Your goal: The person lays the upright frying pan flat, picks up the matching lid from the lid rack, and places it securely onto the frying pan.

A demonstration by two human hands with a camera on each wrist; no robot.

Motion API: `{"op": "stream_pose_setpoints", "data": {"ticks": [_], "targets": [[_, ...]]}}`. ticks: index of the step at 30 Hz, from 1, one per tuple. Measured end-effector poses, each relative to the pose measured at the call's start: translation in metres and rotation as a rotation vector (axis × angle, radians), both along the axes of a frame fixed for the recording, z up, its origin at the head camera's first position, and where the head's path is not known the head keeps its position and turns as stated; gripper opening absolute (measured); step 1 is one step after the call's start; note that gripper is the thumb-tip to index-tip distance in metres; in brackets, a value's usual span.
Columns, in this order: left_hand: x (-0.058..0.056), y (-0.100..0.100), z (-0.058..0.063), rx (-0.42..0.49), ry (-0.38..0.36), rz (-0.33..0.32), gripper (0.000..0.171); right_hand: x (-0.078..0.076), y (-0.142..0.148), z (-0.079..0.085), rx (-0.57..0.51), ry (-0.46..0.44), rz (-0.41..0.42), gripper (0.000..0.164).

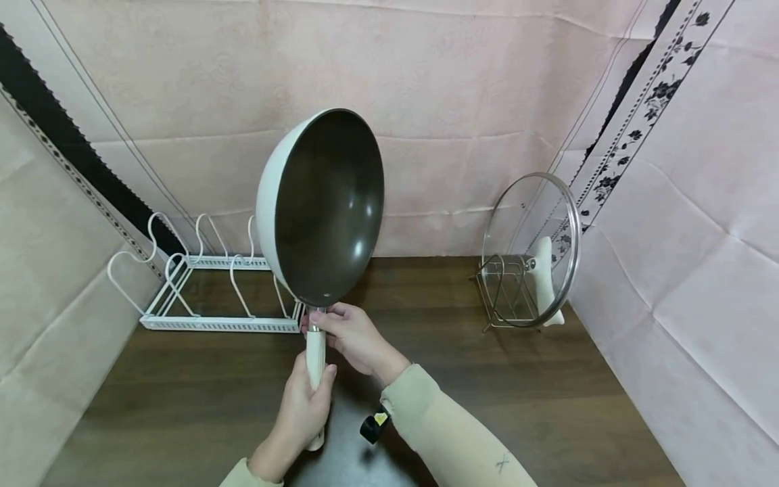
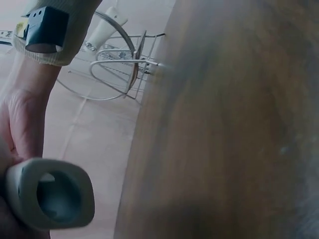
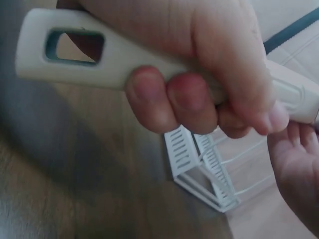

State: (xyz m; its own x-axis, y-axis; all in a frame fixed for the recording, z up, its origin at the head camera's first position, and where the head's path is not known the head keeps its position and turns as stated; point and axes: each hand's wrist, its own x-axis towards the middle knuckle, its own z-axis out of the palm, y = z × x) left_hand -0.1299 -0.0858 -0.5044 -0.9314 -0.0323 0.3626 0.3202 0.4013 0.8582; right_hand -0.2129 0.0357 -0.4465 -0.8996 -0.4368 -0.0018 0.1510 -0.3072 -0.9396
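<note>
Both hands hold a deep wok-style frying pan (image 1: pixel 328 210), white outside and dark inside, raised upright with its hollow turned to the right. Its cream handle (image 1: pixel 316 355) points down. My left hand (image 1: pixel 302 406) grips the lower part of that handle; in the right wrist view its fingers (image 3: pixel 192 94) curl round it, and the handle's end with a hanging hole sticks out. Higher up, my right hand (image 1: pixel 353 338) pinches the handle's top, close under the pan, with the thumb in front. The pan's left side overlaps a white wire rack (image 1: pixel 222 324) in the head view.
At the right a glass lid with a metal rim (image 1: pixel 572 257) and white handle (image 1: pixel 541 277) leans upright in a small wire stand (image 1: pixel 505 291). Cloth-covered walls (image 1: pixel 450 122) close off the back and both sides of the brown wooden tabletop (image 1: pixel 517 406).
</note>
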Motion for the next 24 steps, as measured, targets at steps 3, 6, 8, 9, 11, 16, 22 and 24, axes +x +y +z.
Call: {"op": "stream_pose_setpoints", "data": {"ticks": [3,6,8,9,11,16,22,24], "targets": [[0.001,0.002,-0.005,0.019,-0.007,-0.044,0.037,-0.003,0.004,-0.005,-0.037,-0.032,0.034,0.036],[0.000,0.003,-0.009,0.028,0.013,-0.073,0.036,-0.006,0.010,-0.006,-0.076,-0.073,0.066,0.032],[-0.001,0.004,-0.010,0.034,0.029,-0.092,0.037,-0.007,0.014,-0.007,-0.102,-0.090,0.079,0.031],[-0.002,0.004,-0.010,0.035,0.031,-0.099,0.037,-0.007,0.016,-0.007,-0.113,-0.096,0.082,0.031],[-0.003,0.005,-0.010,0.055,0.009,-0.122,0.036,-0.007,0.018,-0.008,-0.122,-0.112,0.083,0.034],[-0.001,0.008,-0.005,0.127,-0.150,-0.178,0.030,-0.006,0.022,-0.009,-0.126,-0.175,0.056,0.030],[0.001,0.015,0.008,0.124,-0.245,-0.173,0.028,-0.006,0.029,-0.008,-0.092,-0.186,0.042,0.026],[-0.003,0.015,0.002,0.122,-0.234,-0.188,0.030,-0.006,0.032,-0.006,-0.080,-0.185,0.036,0.027]]}}
